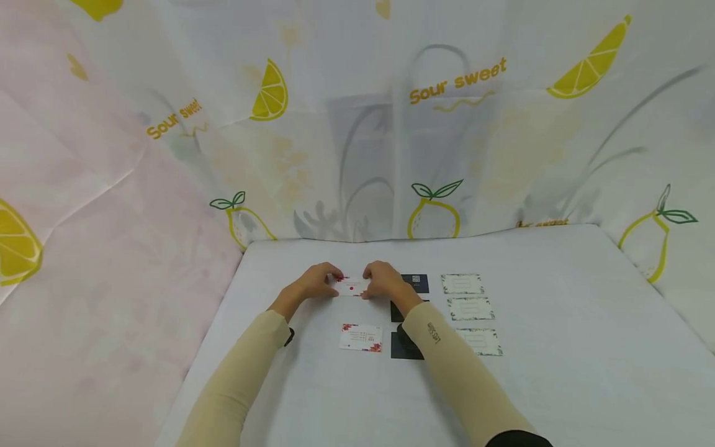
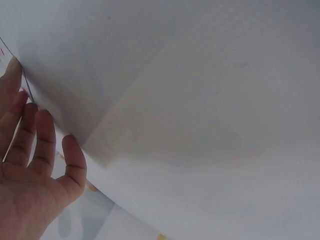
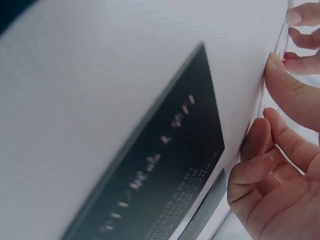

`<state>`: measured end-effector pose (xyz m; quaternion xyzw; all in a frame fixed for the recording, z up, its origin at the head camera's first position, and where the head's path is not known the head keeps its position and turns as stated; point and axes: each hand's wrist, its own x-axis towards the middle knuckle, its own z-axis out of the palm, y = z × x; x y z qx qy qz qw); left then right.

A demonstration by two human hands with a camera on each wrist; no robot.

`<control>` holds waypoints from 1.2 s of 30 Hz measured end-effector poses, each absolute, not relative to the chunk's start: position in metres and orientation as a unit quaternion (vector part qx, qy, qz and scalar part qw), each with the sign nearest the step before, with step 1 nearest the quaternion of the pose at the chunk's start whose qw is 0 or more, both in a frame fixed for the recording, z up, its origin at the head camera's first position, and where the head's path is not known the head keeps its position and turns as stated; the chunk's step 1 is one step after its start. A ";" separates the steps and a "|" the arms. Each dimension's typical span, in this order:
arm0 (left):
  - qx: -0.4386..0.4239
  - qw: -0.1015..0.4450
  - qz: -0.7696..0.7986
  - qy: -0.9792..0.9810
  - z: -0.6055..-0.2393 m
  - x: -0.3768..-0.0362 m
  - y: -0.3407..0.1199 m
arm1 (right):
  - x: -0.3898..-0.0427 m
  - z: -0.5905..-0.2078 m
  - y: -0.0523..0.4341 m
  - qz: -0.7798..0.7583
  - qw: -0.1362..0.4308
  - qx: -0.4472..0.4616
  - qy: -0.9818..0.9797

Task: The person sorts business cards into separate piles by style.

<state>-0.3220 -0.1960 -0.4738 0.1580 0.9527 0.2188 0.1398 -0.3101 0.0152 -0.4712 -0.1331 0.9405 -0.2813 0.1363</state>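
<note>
Both hands meet at the middle of the white table [image 1: 558,372] over a small white card with red corners [image 1: 352,287]. My left hand [image 1: 331,280] pinches its left end and my right hand [image 1: 373,283] pinches its right end. The card lies low on or just above the tabletop. In the left wrist view my left hand [image 2: 35,165] has its fingertips at the card's thin edge [image 2: 27,89]. In the right wrist view my right hand [image 3: 280,150] curls its fingers round the card's edge [image 3: 270,75], beside a dark card [image 3: 165,175].
A second white card with red corners [image 1: 361,337] lies nearer me. Three dark cards [image 1: 416,283] form a column under my right forearm, partly hidden. Three green-bordered white cards [image 1: 471,308] form a column further right. A lemon-print cloth [image 1: 436,124] hangs behind.
</note>
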 end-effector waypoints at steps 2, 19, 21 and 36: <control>0.160 0.137 0.218 0.953 -0.473 -0.322 -0.196 | -0.311 -0.470 0.015 -0.279 0.140 -0.135 0.941; 0.151 0.137 0.214 0.955 -0.465 -0.316 -0.191 | -0.312 -0.468 0.011 -0.253 0.123 -0.130 0.951; 0.146 0.137 0.221 0.955 -0.466 -0.315 -0.191 | -0.312 -0.470 0.010 -0.252 0.121 -0.132 0.951; 0.217 0.076 0.157 0.960 -0.474 -0.308 -0.193 | -0.306 -0.474 0.004 -0.205 0.094 -0.172 0.959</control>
